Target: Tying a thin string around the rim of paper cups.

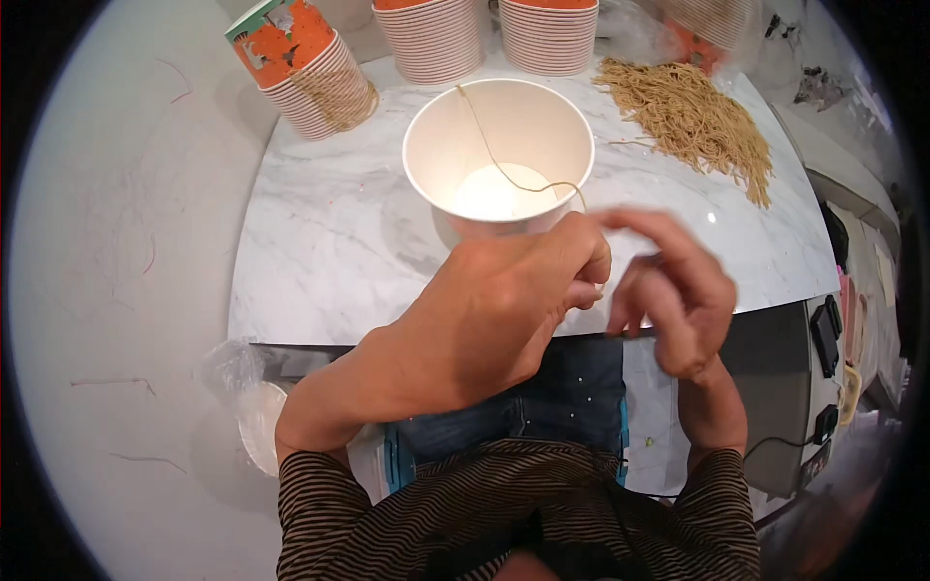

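Observation:
A large white paper tub stands with its mouth up in the middle of the table. A tan cord hangs over its far rim, crosses the inside and leaves over the near right rim. My left hand is closed in a pinch on this cord, just in front of the tub. Right beside it is my right hand, slightly blurred. Its index finger reaches toward the left hand's knuckles, apart from the other bent fingers, and I see nothing held in it.
A pile of cut tan cords lies on the marble-patterned table at the far right. Behind the tub stand stacks of orange-and-white paper tubs. A tilted stack with cords on it is at far left. A plastic-wrapped white container sits below the table's left edge.

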The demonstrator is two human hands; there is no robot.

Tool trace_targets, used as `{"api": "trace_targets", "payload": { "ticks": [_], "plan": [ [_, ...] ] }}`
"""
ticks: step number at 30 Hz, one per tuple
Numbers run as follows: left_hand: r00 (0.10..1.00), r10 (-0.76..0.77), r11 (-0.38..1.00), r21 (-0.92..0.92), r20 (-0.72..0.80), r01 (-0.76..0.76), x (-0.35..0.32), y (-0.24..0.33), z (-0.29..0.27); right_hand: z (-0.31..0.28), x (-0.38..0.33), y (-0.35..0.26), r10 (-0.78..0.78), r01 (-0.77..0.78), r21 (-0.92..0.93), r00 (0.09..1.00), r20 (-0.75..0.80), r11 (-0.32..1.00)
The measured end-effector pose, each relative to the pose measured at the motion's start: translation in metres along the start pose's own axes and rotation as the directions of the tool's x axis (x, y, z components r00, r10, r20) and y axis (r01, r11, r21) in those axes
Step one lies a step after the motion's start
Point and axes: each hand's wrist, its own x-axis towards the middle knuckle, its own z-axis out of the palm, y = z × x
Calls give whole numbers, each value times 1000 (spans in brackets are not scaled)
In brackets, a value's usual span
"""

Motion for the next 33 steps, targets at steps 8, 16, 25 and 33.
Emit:
{"api": "trace_targets", "payload": {
  "ticks": [8,16,25,33],
  "plan": [
    [998,63,990,121,28,-66,-3,2,-5,6,-1,14,165,-202,138,956,242,969],
    [999,-39,998,56,7,39,-4,2,-8,0,9,8,-145,186,-229,972,184,955],
    [976,91,926,377,-196,-11,-1,-18,-24,-32,21,20,-137,41,-485,977,-163,874],
    [986,93,812,583,-140,6,5,-48,-21,-14,20,37,-187,70,-465,960,-211,883]
  ]
}}
